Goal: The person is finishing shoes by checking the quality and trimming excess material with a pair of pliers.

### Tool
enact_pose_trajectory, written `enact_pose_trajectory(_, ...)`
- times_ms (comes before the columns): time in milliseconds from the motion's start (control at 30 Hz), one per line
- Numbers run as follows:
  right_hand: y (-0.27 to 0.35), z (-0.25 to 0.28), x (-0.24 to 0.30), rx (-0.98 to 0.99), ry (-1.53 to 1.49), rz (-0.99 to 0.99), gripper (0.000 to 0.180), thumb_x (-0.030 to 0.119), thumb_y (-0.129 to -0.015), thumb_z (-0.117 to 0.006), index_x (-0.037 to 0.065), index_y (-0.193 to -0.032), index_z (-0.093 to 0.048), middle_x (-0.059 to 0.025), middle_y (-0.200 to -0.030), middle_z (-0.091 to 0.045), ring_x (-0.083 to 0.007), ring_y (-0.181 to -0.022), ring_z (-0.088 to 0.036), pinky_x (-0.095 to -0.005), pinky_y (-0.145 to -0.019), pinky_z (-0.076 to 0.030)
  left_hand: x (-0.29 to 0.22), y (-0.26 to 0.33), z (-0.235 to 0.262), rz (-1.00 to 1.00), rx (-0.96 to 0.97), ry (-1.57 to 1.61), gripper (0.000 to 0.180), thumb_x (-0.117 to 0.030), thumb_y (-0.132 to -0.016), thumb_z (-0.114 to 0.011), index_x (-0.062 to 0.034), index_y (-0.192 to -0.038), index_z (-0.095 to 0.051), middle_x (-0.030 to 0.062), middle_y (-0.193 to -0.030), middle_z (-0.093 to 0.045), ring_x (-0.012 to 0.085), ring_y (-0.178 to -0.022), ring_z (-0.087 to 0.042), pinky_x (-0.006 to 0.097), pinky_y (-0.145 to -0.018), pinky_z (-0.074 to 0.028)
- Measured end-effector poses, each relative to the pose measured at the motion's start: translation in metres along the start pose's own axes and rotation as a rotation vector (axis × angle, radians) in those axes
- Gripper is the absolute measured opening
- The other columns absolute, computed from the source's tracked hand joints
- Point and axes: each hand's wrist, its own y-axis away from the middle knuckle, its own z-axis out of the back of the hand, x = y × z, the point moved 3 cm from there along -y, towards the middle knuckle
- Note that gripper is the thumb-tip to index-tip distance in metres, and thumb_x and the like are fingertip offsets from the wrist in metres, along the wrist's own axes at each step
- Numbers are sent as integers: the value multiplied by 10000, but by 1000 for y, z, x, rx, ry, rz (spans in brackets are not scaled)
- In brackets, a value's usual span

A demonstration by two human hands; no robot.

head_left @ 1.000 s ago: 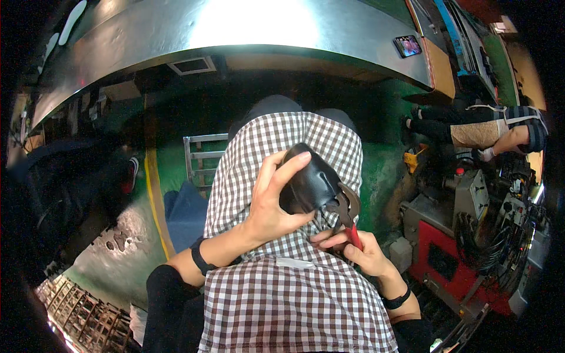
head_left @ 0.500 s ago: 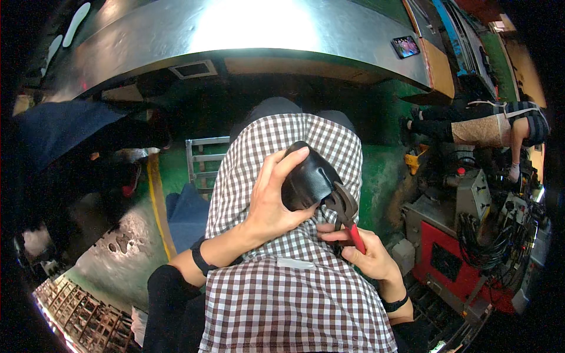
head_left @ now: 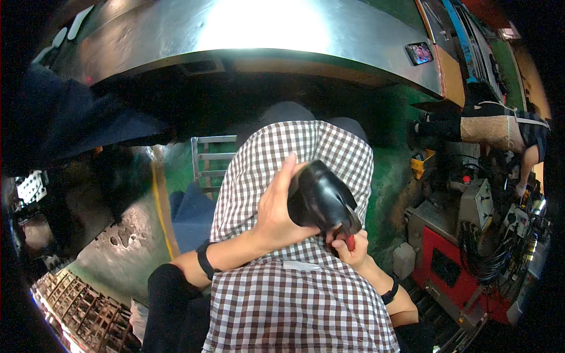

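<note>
My left hand [head_left: 275, 207] cups a glossy black leather shoe upper [head_left: 322, 191] over my lap, its fingers along the left side and the thumb underneath. The piece has a smooth rounded body and a notched lower right end. At that end my right hand [head_left: 353, 252] is closed round a pair of pincers with a red handle [head_left: 351, 242]. Their dark jaws are hard to tell from the black leather, and most of the tool is hidden. A checked brown-and-white apron [head_left: 294, 306] covers my lap beneath both hands.
A shiny metal workbench [head_left: 159, 35] runs across the front, with a phone [head_left: 419, 53] at its right end. White sole-shaped pieces [head_left: 80, 22] lie far left. A red and grey machine [head_left: 438, 256] stands at right, near another person [head_left: 500, 126]. A metal rack [head_left: 215, 157] is left of my knees.
The shoe upper has tilted and moved slightly down and right. My right hand has drawn closer beneath it, so the pincers, plainly seen before, are now mostly hidden. The whole view has shifted slightly.
</note>
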Motion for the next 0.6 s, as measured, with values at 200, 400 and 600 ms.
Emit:
enact_pose_trajectory(200, 37, 6, -38, -17, 127, 38, 428, 331, -885, -759, -80, -992, -701, -127, -762, -674, -269, -631, -669, -347, -567, -512, -3, 5, 0, -64, -61, 0, 1240, -165, -485, -959, 89, -1482, -269, 252, -1304, -599, 390, -1129, -639, 403, -946, -535)
enact_pose_trajectory(400, 74, -17, -81, 166, -731, -549, 580, 205, -979, -629, 35, -1483, -399, -177, -1489, -457, -273, -1366, -479, -417, -1160, -392, -13, 11, 0, -32, -52, 33, 1157, -215, -517, -959, 69, -1448, -335, 259, -1309, -600, 378, -1130, -655, 391, -906, -569)
enact_pose_trajectory(600, 87, -35, -109, -1, -1786, -856, 685, 196, -945, -631, -6, -1526, -330, -230, -1548, -378, -332, -1399, -451, -440, -1163, -396, -16, 10, 1, -53, -50, 67, 1120, -198, -556, -960, 52, -1455, -341, 301, -1300, -587, 385, -1118, -656, 401, -907, -562)
